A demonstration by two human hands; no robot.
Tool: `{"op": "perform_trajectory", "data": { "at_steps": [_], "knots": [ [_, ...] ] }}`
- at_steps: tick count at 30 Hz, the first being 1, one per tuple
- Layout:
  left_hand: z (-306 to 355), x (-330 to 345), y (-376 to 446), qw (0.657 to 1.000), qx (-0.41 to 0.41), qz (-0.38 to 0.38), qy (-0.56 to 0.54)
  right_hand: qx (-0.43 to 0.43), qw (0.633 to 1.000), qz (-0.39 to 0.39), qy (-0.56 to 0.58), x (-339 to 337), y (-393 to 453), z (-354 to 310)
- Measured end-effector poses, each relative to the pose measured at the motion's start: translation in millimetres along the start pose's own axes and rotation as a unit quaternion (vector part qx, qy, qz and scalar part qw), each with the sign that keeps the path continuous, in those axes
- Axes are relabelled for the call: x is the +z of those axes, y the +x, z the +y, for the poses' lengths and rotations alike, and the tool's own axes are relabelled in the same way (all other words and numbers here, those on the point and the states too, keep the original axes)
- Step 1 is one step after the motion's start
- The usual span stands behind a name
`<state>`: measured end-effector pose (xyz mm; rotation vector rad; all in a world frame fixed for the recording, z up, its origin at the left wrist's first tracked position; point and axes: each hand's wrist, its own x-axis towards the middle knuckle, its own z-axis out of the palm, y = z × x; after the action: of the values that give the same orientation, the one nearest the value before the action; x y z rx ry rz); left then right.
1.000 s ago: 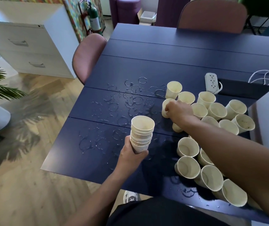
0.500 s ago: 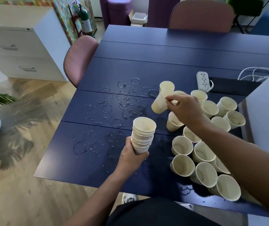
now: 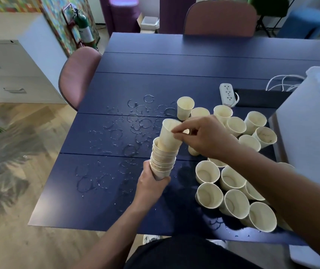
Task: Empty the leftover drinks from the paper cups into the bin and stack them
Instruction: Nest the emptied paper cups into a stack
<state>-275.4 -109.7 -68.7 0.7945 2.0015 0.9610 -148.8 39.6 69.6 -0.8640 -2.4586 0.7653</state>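
My left hand (image 3: 151,184) grips the bottom of a stack of cream paper cups (image 3: 163,162), held upright above the dark blue table (image 3: 174,61). My right hand (image 3: 205,138) pinches the rim of a single paper cup (image 3: 167,135), whose base sits inside the top of the stack while it leans to the right. Several loose cups stand on the table to the right: one group (image 3: 231,197) near the front edge, another group (image 3: 252,127) farther back, partly hidden by my right arm.
Wet ring marks (image 3: 135,123) cover the table's left middle. A white power strip (image 3: 227,93) and cables lie behind the cups. A white bin (image 3: 310,129) stands at the right. Pink chairs (image 3: 77,74) sit at the left and far sides.
My right hand lifted one cup out of the group on the table, carried it left and set it into the top of the stack. My left hand kept holding the stack.
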Motion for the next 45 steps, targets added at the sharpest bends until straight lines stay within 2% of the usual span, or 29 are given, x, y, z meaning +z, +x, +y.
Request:
{"op": "perform_trajectory", "data": {
  "at_steps": [5, 7, 9, 11, 14, 19, 25, 30, 40, 45],
  "knots": [
    [0.6, 1.3, -2.6, 1.0, 0.0, -0.015, -0.007, 0.016, 0.985, -0.171, 0.013, 23.9, 1.6, 3.2],
    [-2.3, -0.9, -3.1, 1.0, -0.004, -0.013, -0.016, 0.02, 0.98, -0.194, 0.037, 23.8, 8.1, -0.8],
    [-4.7, -4.6, -2.6, 1.0, -0.001, -0.006, -0.018, 0.053, 0.985, -0.149, 0.076, 21.5, 21.4, 1.7],
    [-6.0, -8.8, -1.5, 1.0, 0.004, -0.001, -0.019, 0.103, 0.988, -0.073, 0.085, 19.4, 41.8, 15.1],
    [-6.4, -12.9, -1.5, 1.0, 0.009, 0.001, -0.021, 0.154, 0.988, -0.021, 0.001, 17.4, 73.6, 45.3],
    [-10.0, -15.6, -3.3, 1.0, 0.012, -0.005, -0.027, 0.209, 0.973, -0.048, -0.086, 22.1, 107.9, 86.6],
    [-11.3, -15.1, -6.6, 0.999, 0.008, -0.008, -0.03, 0.206, 0.949, -0.113, -0.212, 43.1, 122.0, 113.4],
    [-10.7, -11.7, -11.1, 1.0, -0.006, -0.017, -0.024, 0.215, 0.932, -0.093, -0.277, 50.6, 135.5, 127.1],
    [-10.8, -19.1, -12.0, 0.999, -0.026, -0.007, -0.024, 0.202, 0.922, -0.105, -0.312, 64.8, 134.2, 143.7],
    [-11.5, -20.7, -10.6, 1.0, -0.02, 0.001, -0.02, 0.175, 0.945, -0.065, -0.268, 59.1, 130.3, 140.2]
  ]
}}
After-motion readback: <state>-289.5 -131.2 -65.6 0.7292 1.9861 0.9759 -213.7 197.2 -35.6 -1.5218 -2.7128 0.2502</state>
